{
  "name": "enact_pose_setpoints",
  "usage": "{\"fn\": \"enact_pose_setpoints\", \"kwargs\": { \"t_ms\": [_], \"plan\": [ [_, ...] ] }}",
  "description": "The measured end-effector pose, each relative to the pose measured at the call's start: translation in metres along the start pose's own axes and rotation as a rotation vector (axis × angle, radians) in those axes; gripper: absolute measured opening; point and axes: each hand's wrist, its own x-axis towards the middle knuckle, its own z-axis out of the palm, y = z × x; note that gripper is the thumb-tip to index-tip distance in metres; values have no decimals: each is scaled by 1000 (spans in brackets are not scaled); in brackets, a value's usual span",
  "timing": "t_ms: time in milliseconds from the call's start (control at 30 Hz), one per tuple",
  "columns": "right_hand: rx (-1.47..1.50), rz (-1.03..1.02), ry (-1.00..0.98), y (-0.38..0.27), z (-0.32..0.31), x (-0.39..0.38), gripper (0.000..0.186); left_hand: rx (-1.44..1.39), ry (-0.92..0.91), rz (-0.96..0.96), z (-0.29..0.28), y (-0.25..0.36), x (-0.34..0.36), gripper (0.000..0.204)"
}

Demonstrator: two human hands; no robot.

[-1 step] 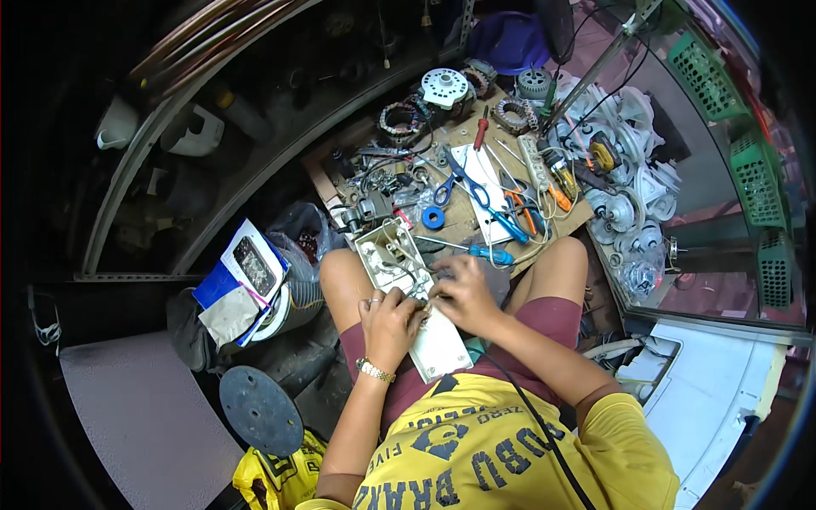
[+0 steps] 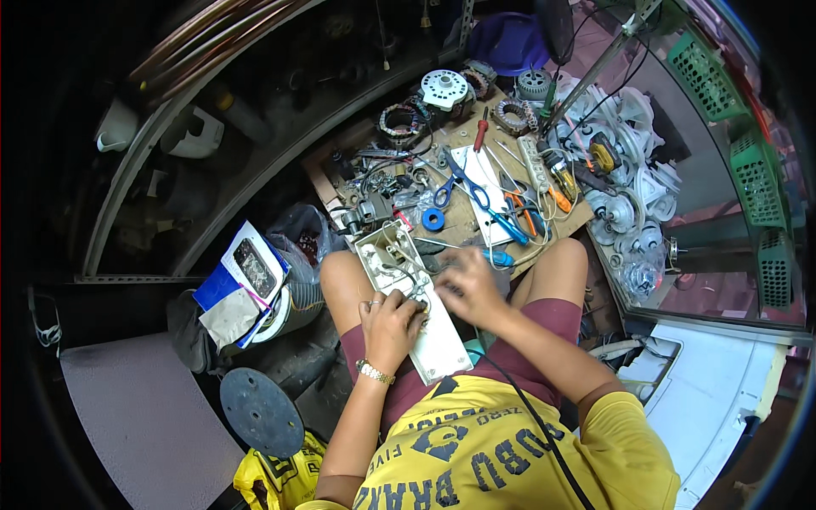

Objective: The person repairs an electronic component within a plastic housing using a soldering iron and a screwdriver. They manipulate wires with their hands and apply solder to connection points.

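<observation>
A long off-white plastic housing (image 2: pixel 444 348) lies slantwise across my lap. Its far end is an open box with wires and small parts inside. My left hand (image 2: pixel 391 330) grips the housing's middle from the left, the fingertips curled in by the wires (image 2: pixel 419 293). Just right of the housing hovers my right hand (image 2: pixel 472 291), its fingers bent and smeared by motion, so anything between them cannot be made out. Past that hand, a blue-handled screwdriver (image 2: pixel 499 257) lies at the bench's near edge, partly hidden.
On the wooden bench (image 2: pixel 463 223) are blue scissors (image 2: pixel 463 180), a blue tape roll (image 2: pixel 433 220), a red screwdriver (image 2: pixel 481 134), pliers (image 2: pixel 518 208) and a power strip (image 2: pixel 534 161). Motor coils (image 2: pixel 401 123) stand behind. White plastic parts (image 2: pixel 629 212) heap up at right; a bucket (image 2: pixel 302 293) stands left.
My right hand has drawn back a little from the housing's wires and is now blurred. My left hand keeps its place on the housing.
</observation>
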Motion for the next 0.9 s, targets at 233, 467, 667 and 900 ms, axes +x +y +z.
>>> {"fn": "enact_pose_setpoints", "kwargs": {
  "t_ms": [233,467,667,900],
  "plan": [
    [19,274,468,225,0,151,20,-37,-41,-21,1,4,12,14],
    [-351,573,102,335,50,229,37,-175,-81,-117,7,1,15,14],
    [-339,804,-125,379,77,262,38,-183,-23,-151,-4,-7,12,16],
    [-355,730,106,369,62,252,27,-157,-22,-192,-10,-12,13,23]
  ]
}}
